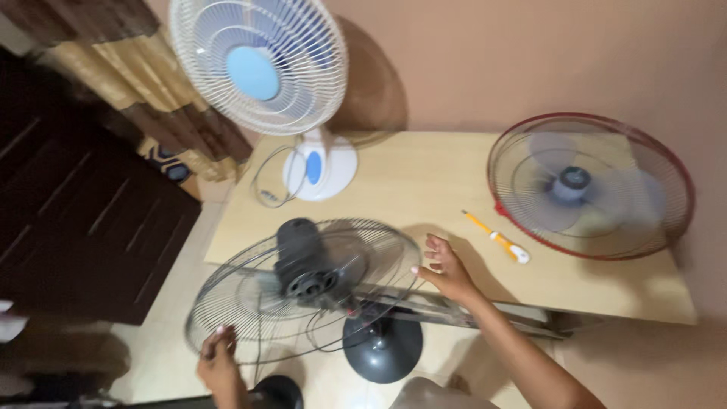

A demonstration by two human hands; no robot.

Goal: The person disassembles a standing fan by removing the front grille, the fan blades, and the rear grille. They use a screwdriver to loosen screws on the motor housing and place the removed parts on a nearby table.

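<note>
Two hands steady the dark fan (307, 284), tipped over the table edge: left hand (218, 362) pinches the wire guard's rim, right hand (447, 266) spread open against its side (screwdriver (496, 237) nearby, beside the red fan (591, 185)).

I see plain peach wall (530, 60) behind pale wood table (424, 182) — top smooth, light falling even and warm, soft shadows on wall. Left of table, brown-and-gold patterned curtain (151, 91) hangs down. Beside it, dark wood cabinet (83, 220) with panelled front. Floor (159, 356) below — pale cream tile, glossy, faint reflections near table edge.
</note>
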